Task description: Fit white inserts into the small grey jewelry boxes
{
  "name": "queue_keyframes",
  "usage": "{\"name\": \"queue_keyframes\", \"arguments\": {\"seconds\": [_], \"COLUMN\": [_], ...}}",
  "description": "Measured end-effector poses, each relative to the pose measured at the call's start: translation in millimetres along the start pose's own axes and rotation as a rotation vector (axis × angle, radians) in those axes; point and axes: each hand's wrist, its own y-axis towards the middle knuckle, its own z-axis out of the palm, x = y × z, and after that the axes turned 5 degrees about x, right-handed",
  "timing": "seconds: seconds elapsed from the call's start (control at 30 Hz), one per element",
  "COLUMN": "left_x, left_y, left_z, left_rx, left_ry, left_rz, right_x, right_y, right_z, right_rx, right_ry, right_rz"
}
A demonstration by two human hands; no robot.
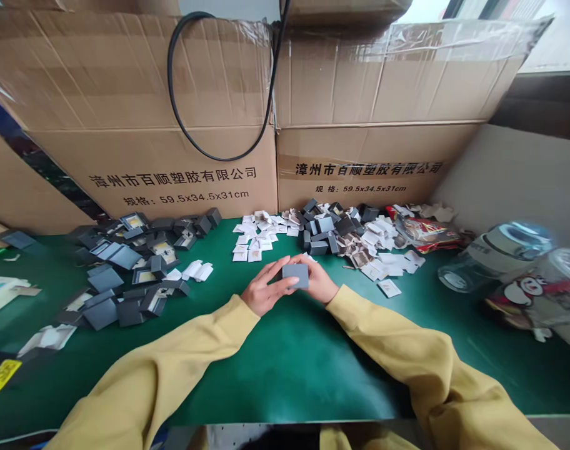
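Note:
Between my two hands, over the middle of the green table, is a small dark grey box [296,275]. My left hand [265,289] grips it from the left, with fingers along its top and front. From the right my right hand [320,281] is closed around its other side; part of those fingers is hidden behind the box. Just beyond my hands lie small white folded cards [254,237] and a heap of similar grey boxes [320,228]. To the left spreads a larger pile of grey boxes [104,306], some of them open with pale inserts.
Large cardboard cartons [186,169] stand along the back, and a black cable [172,94] hangs in front. At right are a clear plastic bottle [495,253], a plastic jar [542,290] and a red wrapper [425,231]. A yellow object [1,380] lies at the left edge.

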Motion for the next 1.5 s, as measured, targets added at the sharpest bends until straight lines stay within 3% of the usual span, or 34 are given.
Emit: {"name": "queue_keyframes", "arguments": {"seconds": [0.1,0.17,0.3,0.33,0.43,0.57,0.67,0.73,0.83,0.9,0.97,1.07,1.2,1.27,1.33,1.5], "left_x": [-5.4,-7.3,-6.8,-5.3,2.4,12.4,11.9,8.9,5.1,4.0,2.4,-4.8,-22.4,-29.6,-32.8,-26.2], "left_y": [54.2,97.1,175.3,189.7,216.8,221.7,203.7,179.1,125.0,83.0,41.4,-16.1,-81.6,-106.0,-121.2,-123.5], "left_z": [15.2,28.7,64.6,74.4,99.7,111.6,99.2,82.0,45.8,15.1,-20.1,-75.7,-128.4,-137.7,-137.3,-123.2], "left_rx": [0.056,0.14,0.169,0.193,0.282,0.357,0.278,0.23,0.251,0.293,0.282,0.164,-0.117,-0.219,-0.202,-0.128], "left_ry": [-0.048,-0.046,0.138,0.201,0.352,0.444,0.44,0.434,0.444,0.454,0.507,0.671,0.9,0.994,1.019,0.914], "left_rz": [0.027,0.026,0.026,0.017,-0.098,-0.244,-0.236,-0.211,-0.201,-0.236,-0.31,-0.446,-0.78,-0.979,-1.094,-1.092], "right_x": [7.5,11.5,11.8,9.0,-5.4,-21.4,-20.1,-14.8,-7.9,-7.8,-11.6,-20.8,-30.4,-32.9,-34.9,-39.3], "right_y": [-5.9,-8.6,-15.2,-17.3,-23.2,-25.2,-25.2,-26.1,-26.7,-25.9,-24.7,-22.2,-16.9,-14.7,-13.4,-12.1], "right_z": [-41.5,-75.3,-141.6,-154.5,-177.6,-177.1,-170.1,-167.4,-161.3,-149.6,-129.5,-92.0,-59.6,-55.0,-53.8,-49.8], "right_rx": [-0.149,-0.37,-0.927,-0.988,-0.88,-0.746,-0.768,-0.817,-0.814,-0.703,-0.538,-0.349,-0.316,-0.334,-0.344,-0.236], "right_ry": [-0.02,-0.172,-0.782,-0.911,-1.269,-1.515,-1.61,-1.632,-1.583,-1.501,-1.365,-1.146,-1.09,-1.122,-1.182,-1.346], "right_rz": [0.009,-0.054,-0.127,-0.116,-0.023,0.059,-0.002,-0.067,-0.144,-0.153,-0.155,-0.077,0.075,0.093,0.11,0.118]}}
